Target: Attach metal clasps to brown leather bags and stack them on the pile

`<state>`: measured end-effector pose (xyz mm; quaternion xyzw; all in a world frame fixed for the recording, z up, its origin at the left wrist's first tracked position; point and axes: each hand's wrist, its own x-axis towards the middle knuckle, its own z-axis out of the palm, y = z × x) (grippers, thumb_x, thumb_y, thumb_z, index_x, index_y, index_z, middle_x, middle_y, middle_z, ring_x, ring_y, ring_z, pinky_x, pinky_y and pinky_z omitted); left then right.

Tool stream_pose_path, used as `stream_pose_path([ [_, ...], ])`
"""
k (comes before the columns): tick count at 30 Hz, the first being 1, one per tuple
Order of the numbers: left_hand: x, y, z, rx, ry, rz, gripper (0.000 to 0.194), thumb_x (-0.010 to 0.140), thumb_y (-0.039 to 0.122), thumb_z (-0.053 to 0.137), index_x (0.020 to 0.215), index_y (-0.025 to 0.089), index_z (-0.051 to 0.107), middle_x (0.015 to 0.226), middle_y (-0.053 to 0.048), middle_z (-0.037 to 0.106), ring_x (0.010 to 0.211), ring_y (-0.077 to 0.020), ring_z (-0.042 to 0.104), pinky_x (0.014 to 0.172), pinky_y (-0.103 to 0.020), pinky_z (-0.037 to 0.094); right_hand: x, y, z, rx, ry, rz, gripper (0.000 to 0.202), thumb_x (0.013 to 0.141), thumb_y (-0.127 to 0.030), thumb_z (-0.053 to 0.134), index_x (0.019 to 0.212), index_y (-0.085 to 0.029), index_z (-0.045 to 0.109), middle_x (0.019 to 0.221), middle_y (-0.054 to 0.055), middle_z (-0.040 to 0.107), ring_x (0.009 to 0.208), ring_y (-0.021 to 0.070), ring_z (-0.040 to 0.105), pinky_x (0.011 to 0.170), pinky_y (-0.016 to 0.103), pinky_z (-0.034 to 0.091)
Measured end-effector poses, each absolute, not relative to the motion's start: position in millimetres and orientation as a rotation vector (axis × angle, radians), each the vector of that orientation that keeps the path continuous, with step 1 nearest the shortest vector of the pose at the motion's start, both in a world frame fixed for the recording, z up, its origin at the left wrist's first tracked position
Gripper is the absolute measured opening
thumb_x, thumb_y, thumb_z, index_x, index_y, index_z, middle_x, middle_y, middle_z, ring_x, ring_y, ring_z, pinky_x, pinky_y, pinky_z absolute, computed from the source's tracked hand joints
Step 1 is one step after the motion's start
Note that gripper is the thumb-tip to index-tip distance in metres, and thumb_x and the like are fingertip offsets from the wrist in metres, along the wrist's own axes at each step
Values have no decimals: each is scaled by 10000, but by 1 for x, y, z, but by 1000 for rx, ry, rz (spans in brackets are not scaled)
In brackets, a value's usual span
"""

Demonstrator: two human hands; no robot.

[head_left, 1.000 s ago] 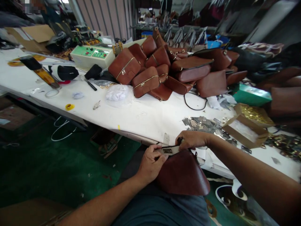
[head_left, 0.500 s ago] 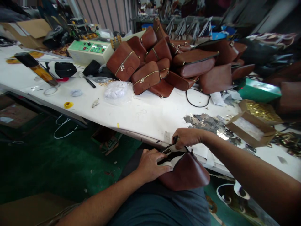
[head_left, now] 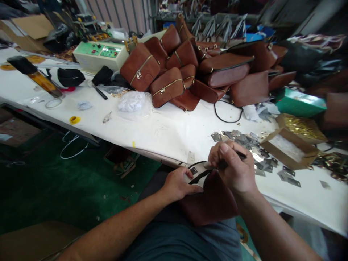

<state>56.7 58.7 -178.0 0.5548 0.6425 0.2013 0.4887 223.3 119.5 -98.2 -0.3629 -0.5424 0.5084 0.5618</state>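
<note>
Cardboard box [head_left: 32,30], flaps open, at far left on the white table [head_left: 168,127]. Nearer, dark-capped bottle [head_left: 35,78] with amber contents, tilted; white ring [head_left: 53,103] just beside its base. Yellow tape roll [head_left: 74,120] close to near edge. Farther back, pale machine [head_left: 100,56] with green control panel. To its right and nearer, black-handled tool [head_left: 100,92], then white bundle [head_left: 132,103] in clear plastic.

Mid-table, far side: heap of brown leather bags [head_left: 167,87], gold zips visible on several. Below, at near edge, dark red-brown bag [head_left: 210,203] on the person's lap, mouth partly open, pale band [head_left: 200,168] along the rim with small metal plate [head_left: 193,170] on it.

Left hand [head_left: 178,185]: thumb and fingers clamped on the rim of the bag, left side of the mouth. Right hand [head_left: 236,166]: raised over right side of the bag, fingers closed around dark slim tool [head_left: 241,155]; working end hidden, type impossible to tell.

Black cord loop [head_left: 228,121] right of the heap. Grey metal plates [head_left: 244,146] scattered behind right hand. Farther right, small carton [head_left: 290,148] holding white plastic; just behind, carton of gold pieces [head_left: 301,127], then green box [head_left: 300,103].
</note>
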Motion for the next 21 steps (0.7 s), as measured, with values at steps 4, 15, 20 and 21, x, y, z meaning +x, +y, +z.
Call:
stream_pose_path([
  [4, 60, 61, -184, 1347, 1590, 483, 616, 538, 652, 903, 921, 238, 654, 818, 32, 681, 757, -178, 584, 633, -271, 343, 208, 104, -133, -786, -1025, 1115, 364, 969, -333, 679, 669, -193, 526, 607, -19, 510, 530, 127, 514, 515, 279, 431],
  [15, 67, 60, -186, 1348, 1632, 501, 566, 556, 590, 914, 877, 231, 616, 816, 38, 674, 743, -173, 575, 626, -268, 322, 205, 115, -142, -886, -873, 1126, 393, 943, -383, 671, 666, -214, 450, 587, -32, 457, 489, 123, 465, 490, 289, 425],
  [20, 70, 61, -182, 1379, 1649, 489, 555, 567, 573, 911, 872, 224, 604, 816, 26, 678, 733, -178, 574, 626, -270, 320, 204, 108, -145, -854, -950, 1110, 408, 954, -378, 659, 670, -217, 414, 586, -36, 441, 486, 119, 459, 480, 284, 415],
  [21, 70, 61, -182, 1378, 1654, 492, 550, 568, 564, 911, 865, 224, 598, 805, 29, 673, 725, -176, 573, 623, -272, 320, 203, 105, -147, -848, -990, 1091, 401, 964, -374, 649, 674, -219, 421, 586, -34, 448, 493, 123, 468, 488, 287, 420],
])
